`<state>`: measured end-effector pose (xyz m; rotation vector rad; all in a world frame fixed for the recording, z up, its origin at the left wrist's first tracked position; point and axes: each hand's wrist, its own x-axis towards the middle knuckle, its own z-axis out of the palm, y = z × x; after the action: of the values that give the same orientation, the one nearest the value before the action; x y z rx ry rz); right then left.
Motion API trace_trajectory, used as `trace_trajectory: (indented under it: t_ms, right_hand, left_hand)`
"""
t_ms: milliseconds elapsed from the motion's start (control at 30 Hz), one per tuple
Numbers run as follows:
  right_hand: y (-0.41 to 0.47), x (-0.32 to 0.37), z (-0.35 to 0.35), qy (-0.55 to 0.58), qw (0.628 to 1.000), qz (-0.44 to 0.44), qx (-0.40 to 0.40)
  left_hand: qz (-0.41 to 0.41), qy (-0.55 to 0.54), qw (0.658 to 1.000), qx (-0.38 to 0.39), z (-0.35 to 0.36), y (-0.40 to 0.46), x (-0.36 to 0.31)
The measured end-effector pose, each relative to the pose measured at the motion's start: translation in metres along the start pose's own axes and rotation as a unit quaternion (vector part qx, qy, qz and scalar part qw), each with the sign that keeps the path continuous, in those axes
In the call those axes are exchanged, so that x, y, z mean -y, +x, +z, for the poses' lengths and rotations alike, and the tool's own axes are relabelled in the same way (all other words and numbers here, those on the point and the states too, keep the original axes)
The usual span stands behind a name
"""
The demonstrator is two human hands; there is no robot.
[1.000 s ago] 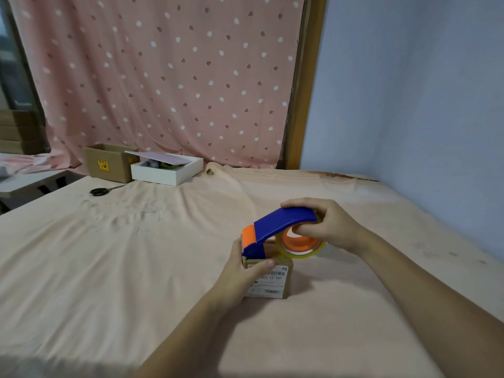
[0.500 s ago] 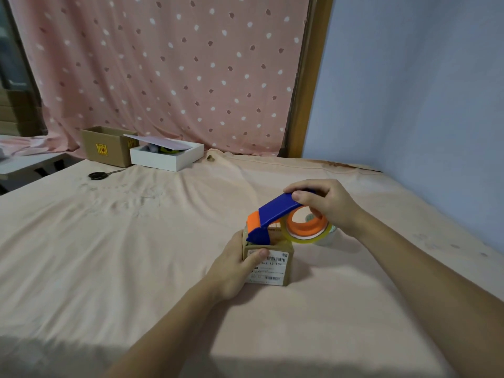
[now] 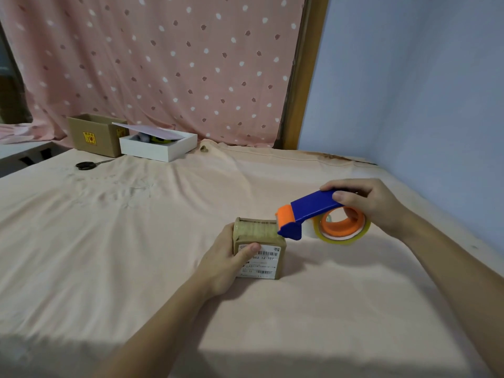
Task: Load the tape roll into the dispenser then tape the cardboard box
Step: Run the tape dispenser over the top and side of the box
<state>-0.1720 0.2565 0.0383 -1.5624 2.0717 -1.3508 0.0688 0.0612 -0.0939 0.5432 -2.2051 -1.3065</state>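
Observation:
A small cardboard box (image 3: 259, 238) with a white barcode label on its near face sits on the peach sheet, its top covered with clear tape. My left hand (image 3: 225, 259) grips its left side, thumb on the label. My right hand (image 3: 365, 204) holds the blue and orange tape dispenser (image 3: 308, 211) by its handle. The clear tape roll (image 3: 345, 227) sits on the dispenser's orange hub. The dispenser's orange nose is at the box's top right edge.
At the back left stand an open brown carton (image 3: 94, 135) and a white box (image 3: 159, 145) with a loose lid. Black scissors (image 3: 87, 165) lie in front of them. A blue wall (image 3: 409, 91) borders the right; a pink dotted curtain (image 3: 163, 64) hangs behind.
My right hand has drawn the dispenser to the right, off the box top to its right edge. The box top now shows. My left hand keeps its hold on the box.

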Motion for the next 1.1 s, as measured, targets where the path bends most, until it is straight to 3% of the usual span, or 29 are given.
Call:
trace_trajectory:
  t_ms: [233,600,733,767,833,933,1033,1100]
  right_hand:
    - [-0.017,-0.02,-0.028,0.013,0.999,0.003,-0.046]
    - [-0.021,-0.025,-0.006,-0.043,0.999,-0.003,0.021]
    - [-0.011,-0.011,-0.007,-0.086,0.996,-0.013,0.036]
    - [-0.008,-0.007,-0.007,-0.091,0.995,-0.013,0.039]
    - [-0.005,0.004,-0.005,-0.096,0.994,-0.014,0.047]
    - [-0.001,0.018,-0.004,-0.109,0.992,-0.015,0.061]
    - [0.0,0.027,-0.004,-0.145,0.987,-0.006,0.065]
    - [0.0,0.027,-0.005,-0.151,0.987,-0.011,0.054]
  left_hand:
    - [-0.003,0.006,1.0,0.002,-0.002,0.0,-0.001]
    - [-0.016,0.016,1.0,0.013,-0.003,-0.003,-0.005]
    - [-0.056,-0.045,0.995,0.071,-0.021,0.003,-0.014]
    - [-0.053,-0.022,0.995,0.079,-0.029,0.006,-0.023]
    - [0.018,0.17,0.983,0.067,-0.04,0.013,-0.049]
    - [0.158,0.429,0.885,0.087,-0.028,0.024,-0.09]
    - [0.134,0.494,0.846,0.148,-0.006,0.035,-0.092]
    - [0.097,0.461,0.867,0.161,-0.002,0.035,-0.077]
